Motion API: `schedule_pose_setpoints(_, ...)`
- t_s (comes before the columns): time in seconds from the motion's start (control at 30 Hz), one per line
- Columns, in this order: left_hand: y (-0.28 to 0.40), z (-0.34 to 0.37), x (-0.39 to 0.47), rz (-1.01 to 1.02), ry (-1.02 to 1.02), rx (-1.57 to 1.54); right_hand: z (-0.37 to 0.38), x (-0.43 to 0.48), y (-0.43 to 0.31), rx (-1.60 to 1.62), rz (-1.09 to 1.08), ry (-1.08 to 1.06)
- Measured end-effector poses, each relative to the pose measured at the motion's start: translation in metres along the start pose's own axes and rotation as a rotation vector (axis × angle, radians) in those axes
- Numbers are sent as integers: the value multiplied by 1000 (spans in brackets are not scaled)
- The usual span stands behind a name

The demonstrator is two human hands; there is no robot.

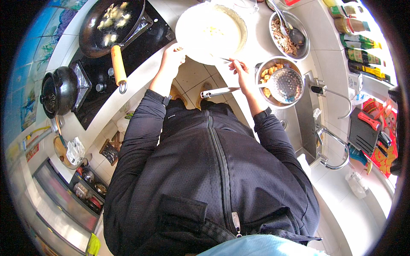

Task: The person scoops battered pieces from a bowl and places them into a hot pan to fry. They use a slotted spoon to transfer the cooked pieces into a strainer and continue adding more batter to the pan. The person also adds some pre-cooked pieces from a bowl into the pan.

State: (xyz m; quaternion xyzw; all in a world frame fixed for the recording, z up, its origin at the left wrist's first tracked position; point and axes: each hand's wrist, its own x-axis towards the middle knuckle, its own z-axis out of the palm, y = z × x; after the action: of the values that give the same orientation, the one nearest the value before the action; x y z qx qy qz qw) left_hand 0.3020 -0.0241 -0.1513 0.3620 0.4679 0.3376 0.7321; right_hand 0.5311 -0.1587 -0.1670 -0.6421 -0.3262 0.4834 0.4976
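My left hand (pixel 173 57) grips the near-left rim of a large white bowl (pixel 181 35) in the upper middle. Pale batter (pixel 221 40) fills the bowl, washed out by glare, with a few yellowish bits at its centre. Between the fingers of my right hand (pixel 241 72) is a thin metal utensil (pixel 223 59), reaching over the bowl's near rim; its far end is lost in the brightness. Beneath my right forearm passes the handle of a perforated skimmer (pixel 287 85). The skimmer rests across a steel bowl (pixel 260 68) of golden fried pieces (pixel 272 71).
A black wok (pixel 89 35) with pale pieces frying in oil (pixel 115 16) stands on the hob (pixel 134 57), its wooden handle (pixel 118 65) pointing towards me. A lidded black pot (pixel 65 91) sits nearby. At right are a bowl of brown strips (pixel 283 38), the sink (pixel 293 128) and bottles (pixel 362 56).
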Motion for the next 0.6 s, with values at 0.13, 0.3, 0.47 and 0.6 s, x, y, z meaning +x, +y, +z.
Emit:
schedule_pose_setpoints(0.13,4,0,-5,-9,33,18,4,-3,9,201,75,15)
schedule_pose_setpoints(0.3,8,0,-7,-25,45,52,8,-1,16,468,188,24)
schedule_pose_setpoints(0.47,9,0,-7,-4,21,76,9,2,23,647,229,31)
schedule_pose_setpoints(0.6,9,1,-6,0,22,57,7,7,27,742,252,104)
